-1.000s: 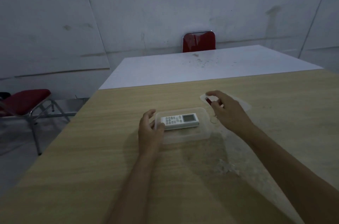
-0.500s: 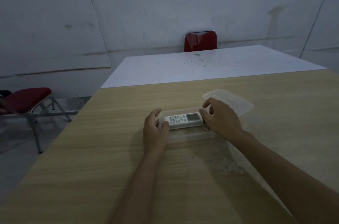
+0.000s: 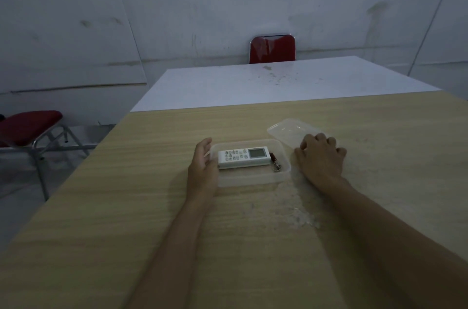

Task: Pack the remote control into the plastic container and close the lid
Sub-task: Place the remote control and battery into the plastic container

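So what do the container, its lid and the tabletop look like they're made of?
Container: thin clear plastic; the remote shows through its wall. Lid: same translucent plastic, faintly glossy. Tabletop: pale wood-grain surface, matte, probably laminate rather than solid wood.

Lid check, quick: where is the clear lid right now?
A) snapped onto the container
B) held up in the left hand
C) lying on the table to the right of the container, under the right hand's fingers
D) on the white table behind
C: the lid lies flat on the wooden table with the right hand on its near edge, while the container stands open with the remote control inside.
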